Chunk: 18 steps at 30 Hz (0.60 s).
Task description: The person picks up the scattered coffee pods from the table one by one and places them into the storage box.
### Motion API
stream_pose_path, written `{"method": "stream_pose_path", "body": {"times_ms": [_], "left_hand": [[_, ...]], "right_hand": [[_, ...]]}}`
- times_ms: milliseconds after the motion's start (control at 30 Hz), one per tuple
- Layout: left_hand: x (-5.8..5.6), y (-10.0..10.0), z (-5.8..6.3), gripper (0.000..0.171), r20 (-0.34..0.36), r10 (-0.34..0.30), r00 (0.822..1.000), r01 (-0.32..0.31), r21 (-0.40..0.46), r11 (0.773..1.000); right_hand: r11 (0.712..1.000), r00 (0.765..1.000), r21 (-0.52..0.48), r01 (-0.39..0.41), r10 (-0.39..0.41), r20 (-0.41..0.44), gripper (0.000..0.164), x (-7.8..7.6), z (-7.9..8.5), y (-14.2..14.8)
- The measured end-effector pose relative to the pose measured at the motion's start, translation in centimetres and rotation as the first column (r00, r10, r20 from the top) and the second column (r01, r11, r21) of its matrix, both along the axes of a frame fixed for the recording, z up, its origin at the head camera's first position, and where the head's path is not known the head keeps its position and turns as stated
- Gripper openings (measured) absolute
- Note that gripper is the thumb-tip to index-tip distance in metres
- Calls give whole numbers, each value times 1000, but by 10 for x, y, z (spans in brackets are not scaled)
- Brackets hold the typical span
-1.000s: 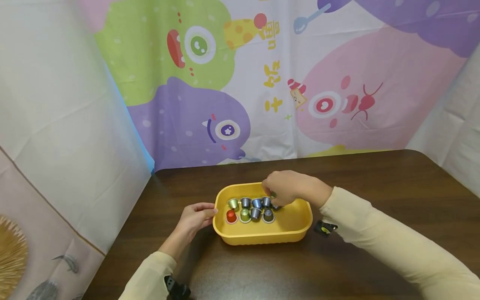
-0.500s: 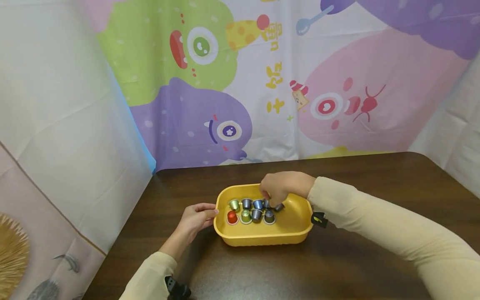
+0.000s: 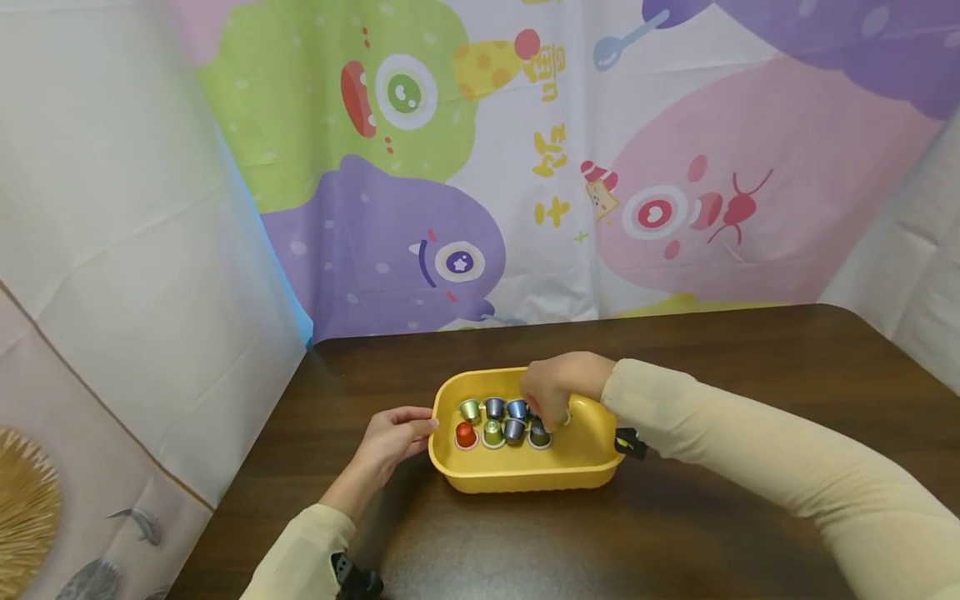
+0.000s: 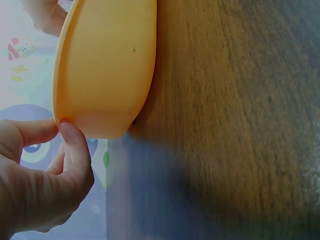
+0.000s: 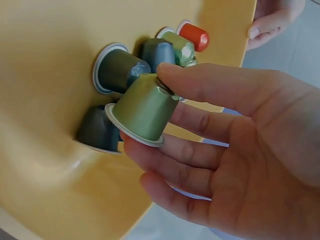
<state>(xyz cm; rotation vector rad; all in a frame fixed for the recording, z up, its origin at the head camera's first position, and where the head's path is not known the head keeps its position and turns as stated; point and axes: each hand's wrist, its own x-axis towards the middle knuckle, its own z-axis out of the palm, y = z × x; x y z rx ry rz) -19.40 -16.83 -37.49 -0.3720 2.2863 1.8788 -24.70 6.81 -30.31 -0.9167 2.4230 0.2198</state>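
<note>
A yellow tub (image 3: 525, 482) stands on the table with several coffee capsules in it. My left hand (image 3: 393, 437) pinches its left rim between thumb and index finger, as the left wrist view shows. Inside the tub, my right hand (image 3: 553, 390) holds an olive-green coffee capsule (image 5: 142, 107) between thumb and fingers, tilted, just off the other capsules. Near it are a dark grey capsule (image 5: 120, 70) and another dark capsule (image 5: 97, 130). A red capsule (image 3: 466, 433) sits at the front left, beside a light green capsule (image 3: 492, 432). The right hand hides part of the back row.
The capsules lie in two rough rows toward the tub's left and middle. Dark brown wood of the table (image 3: 480, 542) surrounds the tub. Behind it hangs a printed cartoon cloth (image 3: 540, 275), with a pale cloth (image 3: 172, 250) at the left.
My right hand has shifted slightly left and forward over the capsules, its forearm swinging left. The left hand keeps its grip on the rim, and the tub stays in place.
</note>
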Motion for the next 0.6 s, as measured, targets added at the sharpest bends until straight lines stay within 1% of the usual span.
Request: {"method": "stream_pose_path", "body": {"times_ms": [200, 500, 600], "left_hand": [[0, 1, 0, 27, 1, 3, 1000, -3, 0, 1000], [3, 2, 2, 28, 8, 6, 1000, -6, -11, 1000], [2, 2, 4, 28, 6, 7, 1000, -7, -16, 1000]], "right_hand": [[1000, 999, 18, 20, -21, 27, 28, 2, -7, 2], [999, 1000, 30, 21, -21, -5, 35, 2, -18, 4], [999, 999, 30, 14, -13, -35, 37, 4, -19, 4]]}}
